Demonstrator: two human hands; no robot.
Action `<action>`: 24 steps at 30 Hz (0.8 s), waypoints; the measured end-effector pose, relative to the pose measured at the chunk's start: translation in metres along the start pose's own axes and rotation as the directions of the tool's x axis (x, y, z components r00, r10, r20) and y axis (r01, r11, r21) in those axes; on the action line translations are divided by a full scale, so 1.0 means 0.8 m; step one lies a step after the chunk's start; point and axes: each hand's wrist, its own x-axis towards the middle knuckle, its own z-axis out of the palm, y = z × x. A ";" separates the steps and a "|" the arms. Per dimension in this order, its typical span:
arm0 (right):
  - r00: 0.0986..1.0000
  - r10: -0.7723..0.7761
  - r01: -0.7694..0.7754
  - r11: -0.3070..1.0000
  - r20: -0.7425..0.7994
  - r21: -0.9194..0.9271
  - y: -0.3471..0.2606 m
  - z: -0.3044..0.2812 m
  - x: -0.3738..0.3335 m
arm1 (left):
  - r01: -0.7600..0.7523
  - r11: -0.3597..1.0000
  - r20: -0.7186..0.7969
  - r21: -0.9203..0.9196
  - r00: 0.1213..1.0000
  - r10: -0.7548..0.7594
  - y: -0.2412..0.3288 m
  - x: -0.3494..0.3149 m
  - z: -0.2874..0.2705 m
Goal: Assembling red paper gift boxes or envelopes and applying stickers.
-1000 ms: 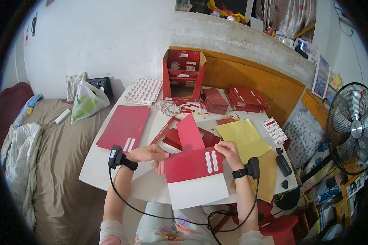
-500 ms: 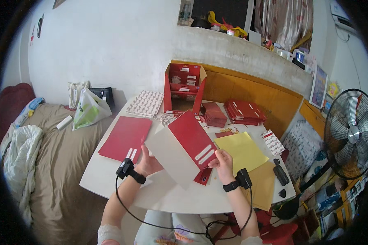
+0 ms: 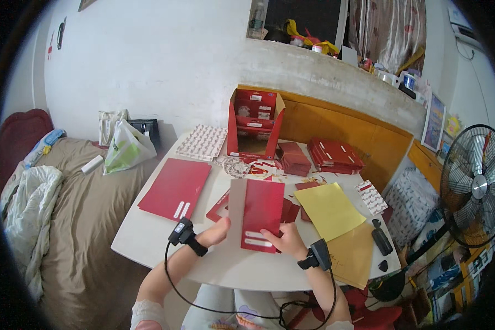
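A red card sheet (image 3: 263, 206) with two white label strips is held tilted above the table, a pale grey strip (image 3: 236, 214) showing along its left side. My right hand (image 3: 287, 240) grips its lower right edge, thumb on the front near the labels. At the left edge is my left hand (image 3: 213, 234), thumb pointing up; its other fingers are hidden, and I cannot tell whether it grips the sheet. Behind the sheet lie red cut-out pieces (image 3: 218, 208), partly covered. To the left rests a stack of larger red sheets (image 3: 173, 187).
A red display box (image 3: 253, 151) stands at the back, beside red stacks (image 3: 335, 155) and patterned sheets (image 3: 202, 142). Paper scraps (image 3: 264, 167) lie before it. Yellow paper (image 3: 330, 209) and a brown envelope (image 3: 349, 253) are on the right. A fan (image 3: 478, 187) stands beyond; cables hang from both wrists.
The red sheet has turned from slanted to nearly upright, and its wide pale part is now a narrow strip. My left hand moved right, my right hand slightly left and down.
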 end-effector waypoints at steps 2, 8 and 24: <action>0.989 -0.011 0.016 0.999 -0.145 0.035 -0.010 0.005 0.003 | 0.057 0.995 0.098 0.083 0.993 -0.065 -0.017 -0.004 -0.007; 0.965 0.124 -0.074 0.974 -0.230 0.215 -0.001 -0.002 0.003 | 0.059 0.997 0.022 -0.056 0.998 -0.058 -0.013 0.000 0.017; 0.968 0.244 -0.248 0.881 0.064 0.403 -0.010 -0.004 -0.002 | 0.104 0.987 0.055 -0.122 0.994 -0.098 0.007 0.013 0.029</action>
